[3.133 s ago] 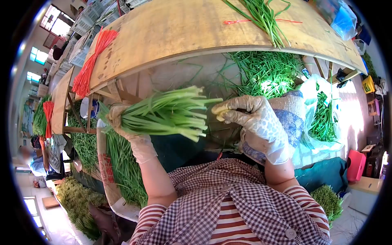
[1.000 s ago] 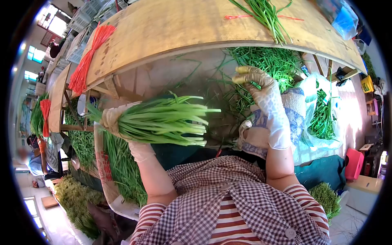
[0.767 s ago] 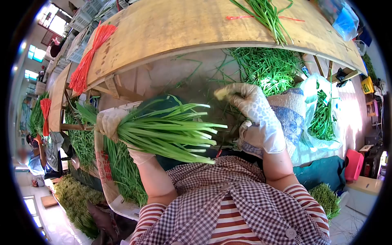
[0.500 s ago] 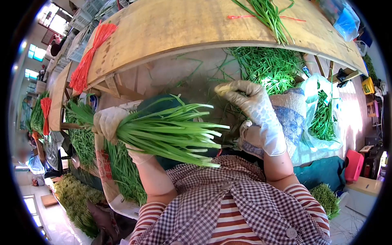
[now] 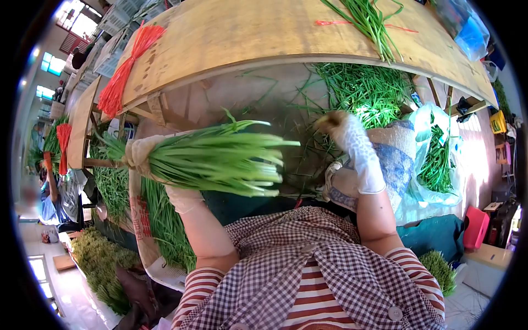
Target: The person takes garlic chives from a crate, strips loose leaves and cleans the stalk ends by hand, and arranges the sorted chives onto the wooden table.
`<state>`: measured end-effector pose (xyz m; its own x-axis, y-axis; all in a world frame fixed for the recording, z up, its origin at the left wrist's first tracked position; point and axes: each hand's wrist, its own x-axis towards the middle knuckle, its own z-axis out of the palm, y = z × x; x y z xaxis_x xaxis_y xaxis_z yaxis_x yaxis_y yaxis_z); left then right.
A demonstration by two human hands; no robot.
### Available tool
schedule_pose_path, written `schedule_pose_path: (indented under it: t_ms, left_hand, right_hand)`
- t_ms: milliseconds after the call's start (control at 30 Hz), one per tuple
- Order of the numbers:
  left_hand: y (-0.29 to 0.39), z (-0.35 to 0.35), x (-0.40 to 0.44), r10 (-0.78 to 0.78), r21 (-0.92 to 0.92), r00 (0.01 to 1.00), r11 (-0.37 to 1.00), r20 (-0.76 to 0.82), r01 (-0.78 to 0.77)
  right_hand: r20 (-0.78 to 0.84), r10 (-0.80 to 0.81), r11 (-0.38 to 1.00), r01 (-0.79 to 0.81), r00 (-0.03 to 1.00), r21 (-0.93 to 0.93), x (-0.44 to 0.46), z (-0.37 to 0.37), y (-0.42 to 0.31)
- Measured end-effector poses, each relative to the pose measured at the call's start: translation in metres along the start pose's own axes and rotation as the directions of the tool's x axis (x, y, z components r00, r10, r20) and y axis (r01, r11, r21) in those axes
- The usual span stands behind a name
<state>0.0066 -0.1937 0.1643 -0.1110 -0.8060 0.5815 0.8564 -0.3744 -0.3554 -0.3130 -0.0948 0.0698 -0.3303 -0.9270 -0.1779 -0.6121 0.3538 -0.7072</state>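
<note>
My left hand (image 5: 141,157), in a pale glove, is closed around a bunch of garlic chives (image 5: 220,159). The pale cut ends point right and the leaf tips stick out to the left of the fist; motion blurs the bunch. Apart from it, to the right, my gloved right hand (image 5: 346,131) is raised in front of the loose green leaves. Its fingers are smeared by motion, and the fingertips look dark and stained. I cannot make out anything held in it.
A wooden table (image 5: 231,33) spans the far side, bearing red ties (image 5: 127,74) and another chive bunch (image 5: 371,25) lying across a red tie. Beneath lies a heap of leaves (image 5: 363,91). A plastic bag (image 5: 437,159) of greens stands right, a sack (image 5: 159,220) left. Another person (image 5: 49,192) is far left.
The bunch in my left hand has shifted slightly up and left, and its stems lie closer together. My right hand has turned, from thumb and fingers apart to a blurred shape.
</note>
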Motion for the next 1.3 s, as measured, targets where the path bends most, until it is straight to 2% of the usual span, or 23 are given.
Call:
schedule_pose_path:
  t_ms: [67,100,133,200,300,433,467,533,633,700,733,767,800,867,933,967,1000,1067,1100,1167,1233,1267,1300]
  left_hand:
    - [0.019,0.006,0.008,0.090,0.057,0.995,0.995,-0.051,-0.087]
    - [0.025,0.002,0.009,0.077,0.072,0.996,0.995,-0.032,-0.075]
    - [0.031,-0.001,0.009,0.064,0.088,0.998,0.994,-0.014,-0.062]
    - [0.021,-0.002,0.008,0.083,0.094,0.996,0.992,-0.031,-0.080]
    - [0.025,-0.003,0.008,0.035,0.202,0.999,0.979,-0.032,-0.028]
    - [0.025,-0.002,0.009,0.022,0.229,1.000,0.973,-0.021,-0.017]
    - [0.023,-0.002,0.010,0.017,0.225,1.000,0.974,-0.018,-0.013]
    - [0.019,0.001,0.009,0.014,0.306,0.997,0.952,-0.070,0.009]
    - [-0.002,0.008,0.008,-0.089,0.408,0.992,0.906,-0.088,0.117]
    - [-0.022,0.013,0.013,-0.183,0.460,0.981,0.867,-0.065,0.192]
    - [-0.031,0.017,0.017,-0.210,0.429,0.975,0.876,-0.072,0.220]
    - [-0.038,0.021,0.024,-0.235,0.400,0.969,0.883,-0.073,0.244]
    - [-0.041,0.024,0.032,-0.261,0.373,0.963,0.888,-0.072,0.268]
    - [-0.035,0.025,0.051,-0.300,0.461,0.946,0.827,-0.124,0.322]
    - [-0.036,0.030,0.064,-0.237,0.555,0.935,0.755,-0.265,0.349]
    - [-0.042,0.032,0.068,-0.162,0.634,0.942,0.704,-0.295,0.320]
    - [-0.050,0.033,0.072,-0.101,0.686,0.942,0.661,-0.321,0.305]
    - [-0.062,0.035,0.082,0.026,0.773,0.931,0.567,-0.365,0.287]
    - [-0.057,0.030,0.092,-0.087,0.782,0.952,0.550,-0.294,0.292]
    - [-0.050,0.034,0.102,-0.202,0.727,0.961,0.629,-0.188,0.274]
    - [-0.040,0.032,0.108,-0.379,0.590,0.925,0.753,0.026,0.292]
    - [-0.042,0.034,0.106,-0.292,0.669,0.955,0.700,-0.053,0.251]
    - [-0.046,0.037,0.099,-0.196,0.742,0.972,0.632,-0.126,0.224]
  right_hand:
    - [-0.197,0.079,0.919,-0.148,0.977,-0.365,0.001,-0.022,-0.001]
    - [-0.288,-0.029,0.975,-0.036,0.957,-0.220,-0.005,-0.022,-0.002]
    - [-0.143,-0.029,0.999,0.032,0.989,0.020,-0.011,-0.022,-0.005]
    - [0.131,-0.131,0.867,0.049,0.983,0.496,-0.034,-0.037,-0.044]
    - [0.110,-0.303,0.745,0.163,0.947,0.647,-0.074,-0.046,-0.079]
    - [0.249,-0.237,0.842,0.071,0.939,0.534,-0.095,-0.046,-0.084]
    - [0.041,-0.304,0.873,0.261,0.952,0.411,-0.099,-0.046,-0.087]
    - [-0.324,-0.489,0.847,0.530,0.810,0.048,-0.106,-0.049,-0.093]
    - [-0.154,-0.654,0.750,0.610,0.740,-0.254,-0.105,-0.060,-0.119]
    - [0.083,-0.648,0.737,0.650,0.757,-0.186,-0.083,-0.046,-0.124]
    - [0.168,-0.658,0.748,0.663,0.734,0.033,-0.066,-0.031,-0.109]
    - [0.350,-0.608,0.788,0.487,0.713,0.377,-0.059,-0.020,-0.103]
    - [0.437,-0.639,0.719,0.289,0.633,0.633,-0.055,-0.003,-0.100]
    - [0.493,-0.728,0.461,-0.192,0.476,0.866,-0.056,0.032,-0.096]
    - [0.512,-0.714,0.305,-0.448,0.476,0.841,-0.072,0.049,-0.105]
    - [0.405,-0.717,0.245,-0.338,0.567,0.909,-0.076,0.065,-0.108]
    - [0.478,-0.678,0.305,-0.378,0.558,0.874,-0.082,0.055,-0.122]
    - [0.556,-0.498,0.588,-0.212,0.666,0.781,-0.089,0.034,-0.153]
    - [0.606,-0.464,0.532,-0.344,0.646,0.774,-0.077,0.051,-0.145]
    - [0.647,-0.217,0.125,-0.636,0.731,0.761,-0.053,0.060,-0.132]
    - [0.296,-0.020,0.584,-0.229,0.955,0.779,-0.064,-0.005,-0.169]
    - [0.043,-0.372,0.921,0.363,0.927,0.141,-0.071,-0.033,-0.171]
    - [0.175,-0.379,0.922,0.356,0.909,0.149,-0.062,-0.035,-0.153]
